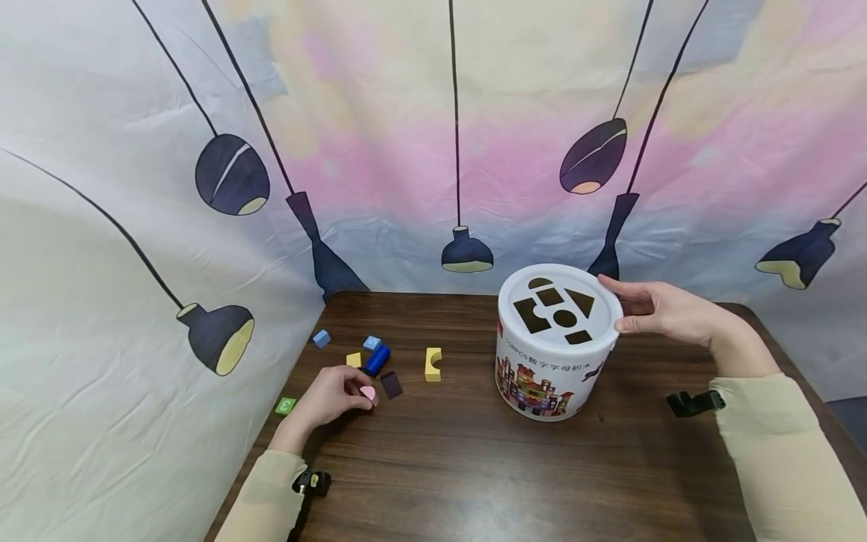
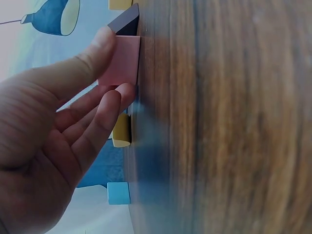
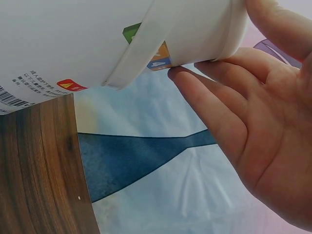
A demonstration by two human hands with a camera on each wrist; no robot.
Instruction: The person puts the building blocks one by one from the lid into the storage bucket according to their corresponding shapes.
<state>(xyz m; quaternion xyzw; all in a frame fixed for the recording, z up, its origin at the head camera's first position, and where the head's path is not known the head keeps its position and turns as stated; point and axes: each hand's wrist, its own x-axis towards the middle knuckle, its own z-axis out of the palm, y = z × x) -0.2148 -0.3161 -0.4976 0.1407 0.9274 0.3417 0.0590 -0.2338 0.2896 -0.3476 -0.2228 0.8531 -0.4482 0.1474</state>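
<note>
My left hand (image 1: 332, 395) pinches a pink block (image 2: 124, 61) between thumb and fingers, low at the tabletop. Close beside that block lies a dark flat-sided block (image 1: 391, 385). Just beyond the fingers are a blue cylinder (image 1: 379, 359) and a yellow block (image 1: 354, 360). On the right stands a white block bucket (image 1: 542, 376), upright, its lid (image 1: 588, 331) cut with several shaped holes. My right hand (image 1: 670, 309) holds the bucket at its upper right rim, thumb toward the front and fingers around the far side. What is inside the bucket cannot be seen.
A yellow arch block (image 1: 430, 365) lies between the left hand and the bucket. Light blue cubes (image 1: 372, 343) sit farther back, and a green numbered cube (image 1: 286, 406) is near the left edge of the wooden table (image 1: 433, 474). A painted curtain (image 1: 393, 150) hangs behind.
</note>
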